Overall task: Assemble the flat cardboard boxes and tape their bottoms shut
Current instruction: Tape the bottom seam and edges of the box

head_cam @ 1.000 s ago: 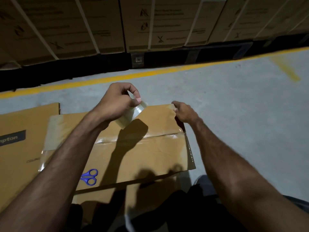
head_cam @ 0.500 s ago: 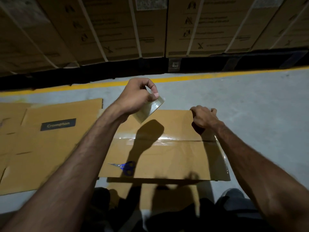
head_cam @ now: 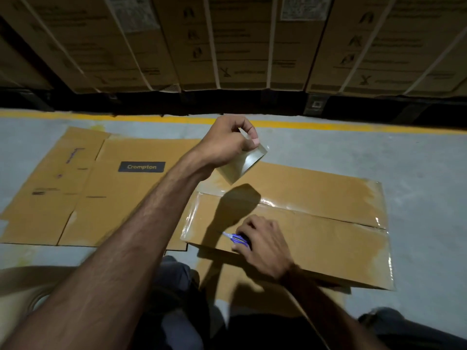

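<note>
The left hand [head_cam: 225, 144] pinches a strip of clear tape [head_cam: 243, 164], raised above the far left corner of the assembled cardboard box [head_cam: 316, 223]. The right hand [head_cam: 262, 242] curls round blue scissors [head_cam: 237, 239] on the box top, just inside its near edge. Left of both hands a flat Crompton carton [head_cam: 101, 188] lies on the floor [head_cam: 417, 160]; bare concrete spreads right of the box toward the yellow line [head_cam: 328, 125].

Taking the taped box [head_cam: 316, 218] as landmark, the scissors [head_cam: 236, 239] lie on its near left part under the right hand [head_cam: 262, 245], the left hand [head_cam: 227, 145] holds the tape roll [head_cam: 243, 164] above its far left corner, the flat carton [head_cam: 101, 190] lies left of it on the floor [head_cam: 417, 157], and the stacked cartons [head_cam: 240, 41] stand behind it.
</note>
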The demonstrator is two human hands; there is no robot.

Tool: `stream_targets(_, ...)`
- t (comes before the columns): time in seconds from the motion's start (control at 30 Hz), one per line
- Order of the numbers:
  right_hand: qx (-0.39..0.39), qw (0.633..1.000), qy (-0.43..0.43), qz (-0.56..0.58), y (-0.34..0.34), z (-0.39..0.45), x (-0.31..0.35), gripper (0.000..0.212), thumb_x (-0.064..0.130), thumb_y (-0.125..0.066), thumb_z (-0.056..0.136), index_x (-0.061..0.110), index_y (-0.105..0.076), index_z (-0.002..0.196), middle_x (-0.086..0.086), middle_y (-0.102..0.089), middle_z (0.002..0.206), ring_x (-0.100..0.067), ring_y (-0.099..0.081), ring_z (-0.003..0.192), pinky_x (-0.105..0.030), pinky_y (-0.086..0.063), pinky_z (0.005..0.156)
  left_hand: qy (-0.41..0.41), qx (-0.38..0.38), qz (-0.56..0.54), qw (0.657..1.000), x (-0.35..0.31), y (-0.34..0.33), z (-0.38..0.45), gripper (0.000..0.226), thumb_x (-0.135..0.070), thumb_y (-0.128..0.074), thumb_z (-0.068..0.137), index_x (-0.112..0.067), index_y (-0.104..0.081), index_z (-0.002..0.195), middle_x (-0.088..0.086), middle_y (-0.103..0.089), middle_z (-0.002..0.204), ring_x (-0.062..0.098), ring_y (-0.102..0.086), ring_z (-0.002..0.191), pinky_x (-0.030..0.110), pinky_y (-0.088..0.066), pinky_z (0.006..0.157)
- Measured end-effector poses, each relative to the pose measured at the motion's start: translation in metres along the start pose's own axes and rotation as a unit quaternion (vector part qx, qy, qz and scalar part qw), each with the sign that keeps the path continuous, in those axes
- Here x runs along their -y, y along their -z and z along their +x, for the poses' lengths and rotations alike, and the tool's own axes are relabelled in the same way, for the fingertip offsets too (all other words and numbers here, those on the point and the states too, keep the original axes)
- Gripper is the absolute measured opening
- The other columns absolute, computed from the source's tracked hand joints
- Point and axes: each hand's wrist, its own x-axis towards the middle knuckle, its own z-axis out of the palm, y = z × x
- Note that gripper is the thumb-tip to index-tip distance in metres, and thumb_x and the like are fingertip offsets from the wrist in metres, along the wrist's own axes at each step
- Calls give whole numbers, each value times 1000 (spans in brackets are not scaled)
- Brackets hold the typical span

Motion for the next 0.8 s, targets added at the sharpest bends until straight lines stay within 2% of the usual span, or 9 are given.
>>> stream_targets(0.1,-2,999,-13,-30,-17,-6,8,32,57,-59,93,33,-64,113,13,-52,112,-14,-49,107,-35,-39,92,14,-5,-23,1000,11,14,-14,8,-14,-73,94,-7,-73,97,2,-63,80,15,-53,69,27,-39,60)
stream_targets(0.2,-10,999,-23,-44,-16,-6,7,29,55,-60,96,29,-66,108,11,-57,110,-16,-51,102,-35,-42,87,19,-12,-44,999,18,25,-24,5,-13,-74,93,-9,-73,94,-4,-62,73,14,-54,66,25,-39,58)
stream_targets(0.3,-2,997,-79,-25,-7,-6,4,30,56,-66,94,28,-68,104,10,-59,109,-16,-50,97,-34,-42,86,22,-12,-58,998,20,33,-32,7,-15,-75,93,-9,-73,95,-4,-62,71,15,-54,67,27,-40,60)
stream_targets(0.43,18,986,-163,30,6,2,5,37,50,-80,85,22,-65,105,5,-59,96,-18,-51,90,-35,-43,78,20,-10,-77,997,18,39,-38,6,-16,-75,93,-10,-73,96,-2,-64,78,20,-54,75,31,-39,66)
stream_targets(0.57,51,970,-230,64,20,13,14,16,28,-84,88,19,-71,91,4,-62,90,-16,-60,82,-36,-53,73,16,-8,-91,996,18,42,-42,2,-16,-74,93,-14,-74,93,-2,-65,82,23,-55,83,37,-40,72)
stream_targets(0.6,32,963,-250,101,25,14,14,12,23,-82,89,21,-71,86,4,-65,86,-14,-63,79,-36,-55,71,15,-6,-93,995,18,42,-43,1,-16,-74,93,-14,-73,93,-1,-65,82,24,-55,83,37,-40,72)
stream_targets(0.67,-52,935,-277,216,44,16,13,15,18,-77,94,23,-68,83,3,-70,81,-17,-69,74,-37,-56,67,14,-1,-97,995,19,43,-45,3,-15,-74,93,-13,-73,94,3,-64,83,25,-54,82,37,-40,72)
stream_targets(0.73,-146,891,-280,326,80,19,19,9,19,-67,102,18,-68,94,-2,-71,86,-22,-73,77,-43,-62,68,12,6,-95,995,20,43,-47,5,-18,-75,93,-15,-72,95,9,-66,87,26,-55,82,38,-41,72)
stream_targets(0.8,-173,864,-256,398,127,26,33,14,23,-57,108,15,-67,105,-5,-70,91,-18,-71,74,-37,-62,65,9,11,-93,996,20,42,-48,6,-20,-75,93,-16,-72,97,13,-68,91,27,-56,84,39,-41,73)
